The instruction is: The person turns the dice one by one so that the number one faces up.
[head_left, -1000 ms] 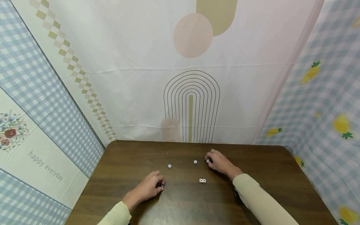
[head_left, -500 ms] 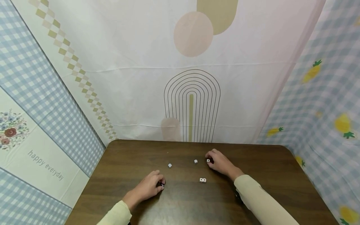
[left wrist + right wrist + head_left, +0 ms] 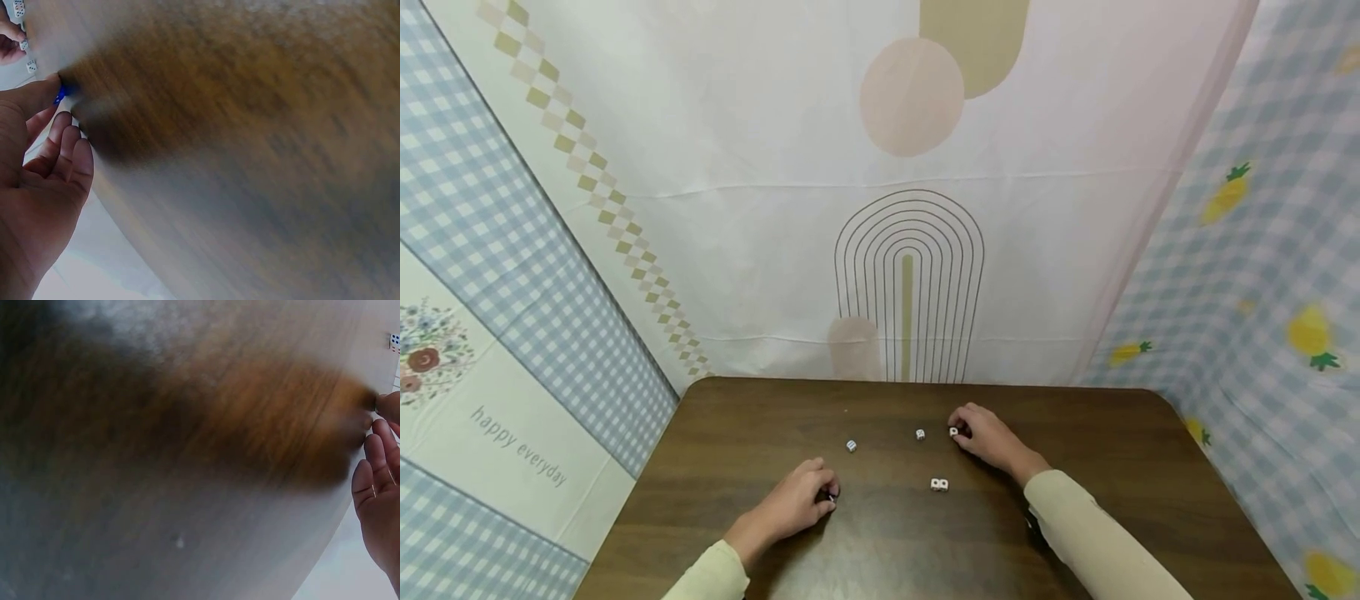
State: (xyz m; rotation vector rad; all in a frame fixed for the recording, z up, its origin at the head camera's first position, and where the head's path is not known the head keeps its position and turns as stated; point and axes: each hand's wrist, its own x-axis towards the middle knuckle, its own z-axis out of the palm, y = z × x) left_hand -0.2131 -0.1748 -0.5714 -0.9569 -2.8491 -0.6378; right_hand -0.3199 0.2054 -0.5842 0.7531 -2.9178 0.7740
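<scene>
Low over the left part of the table, my left hand (image 3: pixel 797 498) pinches a small blue die (image 3: pixel 60 95) between thumb and index finger. Most of that die is covered by the fingers in the head view. Farther back on the right, my right hand (image 3: pixel 988 435) holds a white die (image 3: pixel 953 432) at its fingertips, a face with one dark dot showing. Just left of it lies another white die (image 3: pixel 921 434). A further die (image 3: pixel 852 446) rests beyond my left hand. Between the hands, two white dice (image 3: pixel 939 485) sit side by side, touching, each with one dot up.
The brown wooden table (image 3: pixel 895 550) has rounded far corners. Right behind its far edge hangs a pale patterned cloth (image 3: pixel 760 250). Checked cloths, a blue one (image 3: pixel 542 217) on the left and one with pineapples (image 3: pixel 1247 275) on the right, flank it.
The die in my right hand has turned slightly, so its single-dot face shows more plainly. My left hand and the dice on the table keep their places; the head view shifts a little.
</scene>
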